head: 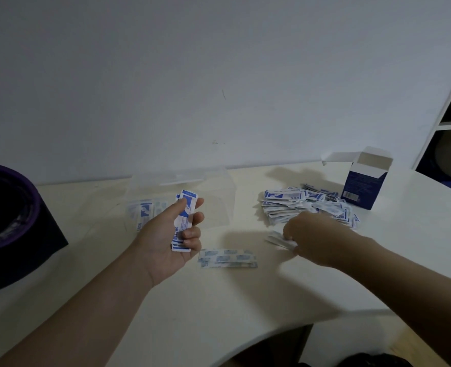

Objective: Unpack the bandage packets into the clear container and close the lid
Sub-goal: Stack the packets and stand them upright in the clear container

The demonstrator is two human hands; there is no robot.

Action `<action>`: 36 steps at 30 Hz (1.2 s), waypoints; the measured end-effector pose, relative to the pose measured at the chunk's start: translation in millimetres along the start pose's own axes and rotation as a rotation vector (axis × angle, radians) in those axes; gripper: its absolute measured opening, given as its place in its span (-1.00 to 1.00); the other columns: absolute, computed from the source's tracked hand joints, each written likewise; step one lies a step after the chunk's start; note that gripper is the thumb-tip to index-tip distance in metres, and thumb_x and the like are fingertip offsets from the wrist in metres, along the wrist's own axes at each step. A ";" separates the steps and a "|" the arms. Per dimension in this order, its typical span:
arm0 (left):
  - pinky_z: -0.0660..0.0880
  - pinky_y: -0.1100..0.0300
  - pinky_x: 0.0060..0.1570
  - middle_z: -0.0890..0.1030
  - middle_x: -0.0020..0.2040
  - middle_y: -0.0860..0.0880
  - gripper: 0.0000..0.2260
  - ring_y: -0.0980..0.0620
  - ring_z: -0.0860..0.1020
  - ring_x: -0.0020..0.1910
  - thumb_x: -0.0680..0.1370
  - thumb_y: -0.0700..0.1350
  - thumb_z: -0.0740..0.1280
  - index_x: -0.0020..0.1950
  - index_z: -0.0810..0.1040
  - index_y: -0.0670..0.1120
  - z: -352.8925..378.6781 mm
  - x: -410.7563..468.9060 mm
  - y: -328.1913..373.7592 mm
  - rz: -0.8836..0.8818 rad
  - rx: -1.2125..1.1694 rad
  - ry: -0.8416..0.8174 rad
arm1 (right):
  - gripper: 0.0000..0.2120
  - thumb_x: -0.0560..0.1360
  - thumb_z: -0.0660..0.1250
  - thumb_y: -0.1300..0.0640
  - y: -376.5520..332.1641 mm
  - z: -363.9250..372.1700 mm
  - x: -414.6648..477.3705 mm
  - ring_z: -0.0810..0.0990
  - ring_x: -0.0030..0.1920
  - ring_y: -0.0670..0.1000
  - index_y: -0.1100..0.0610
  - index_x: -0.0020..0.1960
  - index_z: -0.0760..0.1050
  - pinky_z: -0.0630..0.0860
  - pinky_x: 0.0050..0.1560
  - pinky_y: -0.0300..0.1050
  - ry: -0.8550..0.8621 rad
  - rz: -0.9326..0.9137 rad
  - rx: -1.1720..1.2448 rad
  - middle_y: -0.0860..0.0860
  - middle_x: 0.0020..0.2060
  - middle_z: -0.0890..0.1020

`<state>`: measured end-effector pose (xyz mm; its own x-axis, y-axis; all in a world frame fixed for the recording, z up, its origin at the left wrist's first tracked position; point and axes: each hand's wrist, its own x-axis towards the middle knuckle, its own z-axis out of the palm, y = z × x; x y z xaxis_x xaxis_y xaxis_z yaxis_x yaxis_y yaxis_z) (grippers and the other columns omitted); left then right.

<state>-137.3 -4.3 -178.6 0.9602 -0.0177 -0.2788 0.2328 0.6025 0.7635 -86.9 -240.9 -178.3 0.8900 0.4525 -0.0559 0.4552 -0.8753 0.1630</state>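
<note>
Presently: left hand (163, 237) grips a stack of bandage packets (185, 221), fingers curled round it; right hand (316, 238) pinches loose packets (278, 239) beside the pile (298, 205); clear container (213, 197) behind.

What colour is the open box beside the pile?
The box is dark blue with white flaps, in the head view.

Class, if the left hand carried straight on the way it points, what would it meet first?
Probably the clear container, standing just beyond the left hand and the bandage packets it grips. Depth is unclear in this one view: the hand may be over its near wall.
</note>
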 end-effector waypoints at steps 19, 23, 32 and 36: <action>0.21 0.37 -0.63 0.49 -0.39 0.00 -0.76 0.17 0.25 -0.62 0.61 -0.04 0.15 0.05 0.55 -0.13 -1.9 -3.5 4.7 0.005 -0.028 -0.017 | -0.76 0.44 0.40 0.25 9.3 -24.8 24.6 0.57 -0.35 -0.14 0.11 0.08 0.50 0.48 -0.41 -0.39 -0.488 0.056 0.342 0.08 -0.03 0.61; 0.21 0.38 -0.62 0.49 -0.40 0.00 -0.76 0.17 0.25 -0.62 0.61 -0.04 0.15 0.05 0.55 -0.13 -0.7 -4.8 4.5 0.003 -0.025 -0.024 | -0.76 0.43 0.38 0.22 3.9 -22.0 21.6 0.58 -0.37 -0.13 0.16 0.09 0.53 0.53 -0.33 -0.35 -0.411 0.061 0.319 0.08 0.05 0.63; 0.18 0.37 -0.63 0.49 -0.39 0.00 -0.78 0.17 0.23 -0.62 0.61 -0.07 0.16 0.08 0.55 -0.13 1.0 -4.6 0.0 -0.004 0.023 -0.017 | -0.77 0.45 0.26 0.23 -10.6 -6.0 8.8 0.43 -0.17 0.00 0.32 0.04 0.54 0.47 -0.09 -0.14 -0.197 0.050 0.130 0.16 -0.02 0.60; 0.18 0.39 -0.63 0.48 -0.39 0.01 -0.79 0.18 0.22 -0.62 0.61 -0.08 0.16 0.08 0.55 -0.12 1.5 -4.9 -3.0 -0.010 0.045 -0.029 | -0.74 0.52 0.25 0.22 -9.0 -12.8 7.5 0.46 -0.03 0.00 0.28 0.16 0.51 0.41 0.02 -0.19 -0.209 0.025 0.095 0.09 0.03 0.54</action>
<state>-142.4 -7.2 -178.6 0.9616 -0.0469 -0.2705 0.2488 0.5654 0.7864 -84.6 -227.4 -167.6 0.8826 0.3934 -0.2573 0.4241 -0.9026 0.0744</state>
